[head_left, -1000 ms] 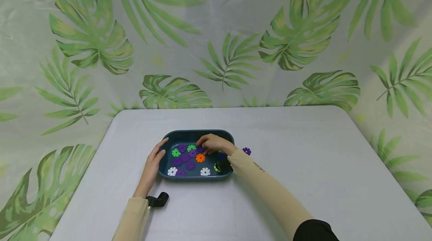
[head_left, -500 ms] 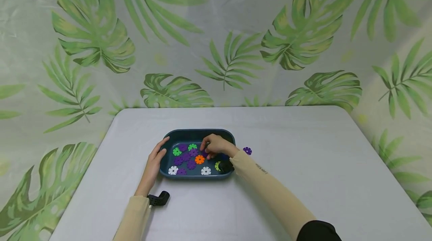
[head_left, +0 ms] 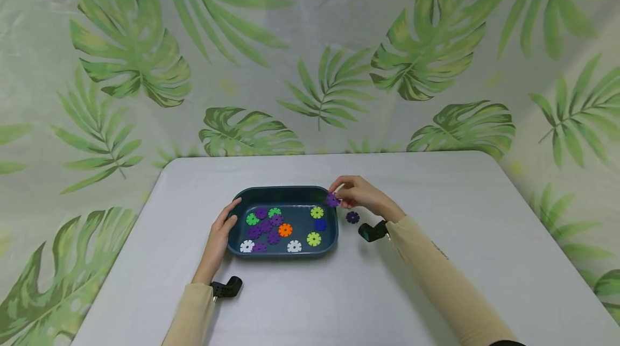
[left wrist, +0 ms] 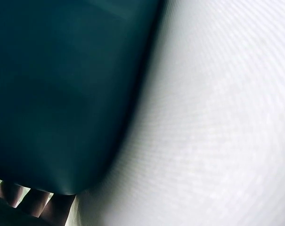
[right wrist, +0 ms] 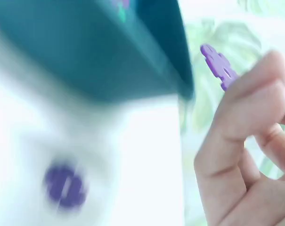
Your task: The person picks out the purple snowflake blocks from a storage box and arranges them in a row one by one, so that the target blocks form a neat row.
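A dark teal tray (head_left: 283, 256) holds several notched plastic snowflake discs. My left hand (head_left: 220, 235) grips the tray's left end, with thumb and fingers at the rim. In the left wrist view, some of its fingers (left wrist: 33, 202) show against the tray's outer wall (left wrist: 62, 94). My right hand (head_left: 360, 194) pinches a purple snowflake disc (head_left: 332, 200) by its edge, raised at the tray's right rim. The right wrist view shows that disc (right wrist: 217, 66) tilted at the fingertips. Below the hand, another purple snowflake disc (head_left: 353, 217) lies flat on the table, right of the tray.
Inside the tray, purple discs (head_left: 265, 226) cluster at the left with green ones. An orange disc (head_left: 285, 230) lies mid-tray, white discs (head_left: 294, 246) along the front, and yellow discs (head_left: 314, 239) and a blue disc (head_left: 320, 225) at the right. A leaf-patterned cloth (head_left: 319, 66) hangs behind the white table (head_left: 416, 195).
My right hand has come up out of the tray and moved right past its rim, carrying a purple snowflake disc. The left hand and the tray have stayed in place.
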The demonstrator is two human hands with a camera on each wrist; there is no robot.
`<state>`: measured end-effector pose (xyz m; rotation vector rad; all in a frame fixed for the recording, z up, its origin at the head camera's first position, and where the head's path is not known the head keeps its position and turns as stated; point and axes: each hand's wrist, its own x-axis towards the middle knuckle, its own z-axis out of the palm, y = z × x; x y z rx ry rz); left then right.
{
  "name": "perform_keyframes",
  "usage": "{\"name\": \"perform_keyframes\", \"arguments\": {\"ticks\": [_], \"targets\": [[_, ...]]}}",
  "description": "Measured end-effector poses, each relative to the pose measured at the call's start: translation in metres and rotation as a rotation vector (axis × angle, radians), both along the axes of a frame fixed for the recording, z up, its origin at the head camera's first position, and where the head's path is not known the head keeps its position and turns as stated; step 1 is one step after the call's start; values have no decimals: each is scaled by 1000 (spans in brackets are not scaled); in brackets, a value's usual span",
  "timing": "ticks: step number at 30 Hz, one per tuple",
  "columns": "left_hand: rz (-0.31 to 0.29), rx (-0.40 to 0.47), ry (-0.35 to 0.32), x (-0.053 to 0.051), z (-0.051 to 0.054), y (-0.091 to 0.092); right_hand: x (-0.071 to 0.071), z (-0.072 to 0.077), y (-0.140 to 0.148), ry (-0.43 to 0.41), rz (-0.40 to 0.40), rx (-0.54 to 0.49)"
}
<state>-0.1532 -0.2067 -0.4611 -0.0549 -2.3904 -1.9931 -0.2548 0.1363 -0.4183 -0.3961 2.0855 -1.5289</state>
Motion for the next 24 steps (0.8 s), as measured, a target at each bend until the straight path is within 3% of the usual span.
{"name": "perform_keyframes", "arguments": {"ticks": [8, 13, 16, 20, 24], "targets": [[12, 3, 2, -1, -2, 0, 4, -38, 67, -12, -172, 133], [18, 10, 11, -8, -20, -6, 9, -55, 78, 18, -206, 194], [24, -3, 16, -12, -31, -9, 12, -57, 76, 61, -212, 250], [27, -13, 27, -14, -36, -10, 13, -49, 67, 106, -234, 292], [29, -12, 36, -15, -36, -10, 13, -34, 51, 102, -228, 171]]}}
